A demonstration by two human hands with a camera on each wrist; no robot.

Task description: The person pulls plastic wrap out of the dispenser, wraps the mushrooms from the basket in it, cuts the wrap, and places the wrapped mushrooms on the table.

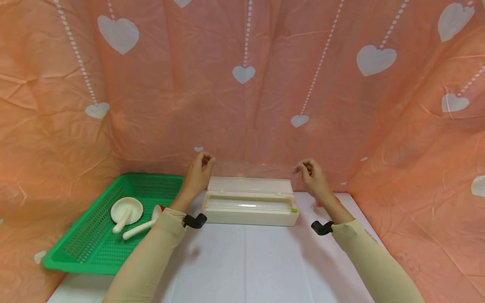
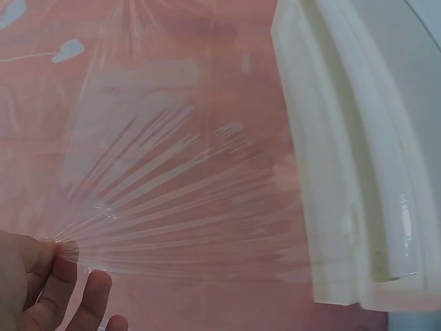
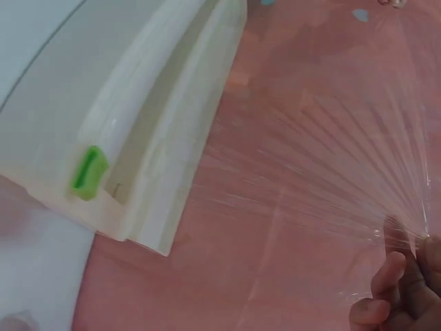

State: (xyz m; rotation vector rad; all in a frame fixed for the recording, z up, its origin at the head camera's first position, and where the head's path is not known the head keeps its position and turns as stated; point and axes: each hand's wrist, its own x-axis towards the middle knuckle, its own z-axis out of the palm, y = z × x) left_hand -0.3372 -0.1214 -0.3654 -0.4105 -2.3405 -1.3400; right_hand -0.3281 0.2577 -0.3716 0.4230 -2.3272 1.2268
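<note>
A thin clear sheet of plastic wrap (image 2: 172, 186) is stretched between both hands, creased in a fan from each pinched corner. My left hand (image 1: 198, 170) pinches its left corner between thumb and finger, and my right hand (image 1: 313, 179) pinches the right one. Both hands are raised beyond a cream wrap dispenser box (image 1: 250, 217), whose lid (image 1: 250, 185) stands open at the back. Inside lies a roll of wrap (image 1: 246, 204). A green slider (image 3: 90, 172) sits at the box's right end. In the wrist views, the sheet runs from the fingers toward the lid edge.
On the left stands a green plastic basket (image 1: 57, 256) holding a white round spoon-like utensil (image 1: 126, 210) and a second white-handled one (image 1: 138, 230). A small red item (image 1: 318, 203) lies partly behind the right forearm. A pink heart-patterned curtain (image 1: 212, 105) hangs behind the white table (image 1: 265, 261).
</note>
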